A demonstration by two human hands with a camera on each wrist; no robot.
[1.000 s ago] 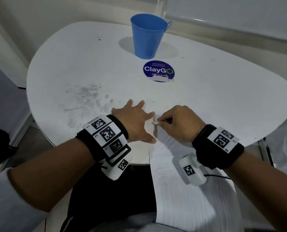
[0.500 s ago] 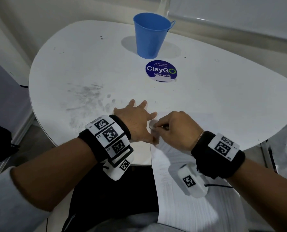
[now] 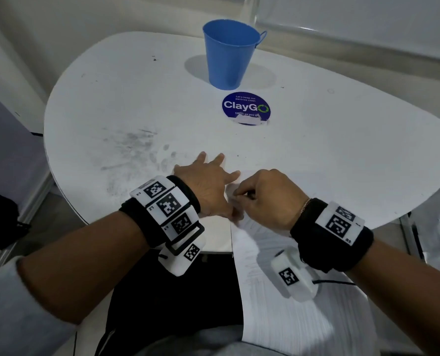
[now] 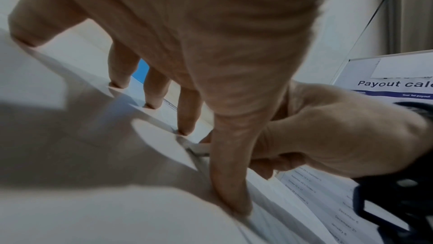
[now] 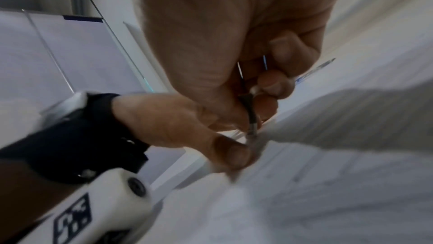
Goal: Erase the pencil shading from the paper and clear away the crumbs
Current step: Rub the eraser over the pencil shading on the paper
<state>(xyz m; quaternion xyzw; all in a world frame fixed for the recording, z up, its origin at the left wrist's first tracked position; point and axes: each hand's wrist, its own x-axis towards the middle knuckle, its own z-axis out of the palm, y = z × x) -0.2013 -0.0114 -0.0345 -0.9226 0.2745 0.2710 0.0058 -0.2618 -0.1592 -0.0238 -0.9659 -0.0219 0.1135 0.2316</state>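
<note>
We rub with the eraser [image 5: 254,89] pinched in our right hand [image 3: 267,199]; our left hand [image 3: 208,187], fingers spread flat, pins the paper [image 3: 285,299] just beside it — if that hold slips, the sheet may crumple.

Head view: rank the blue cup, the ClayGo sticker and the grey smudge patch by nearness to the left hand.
From the left hand:
1. Grey smudge patch, just left of it on the table.
2. ClayGo sticker, farther back, slightly right.
3. Blue cup, behind the sticker.
</note>
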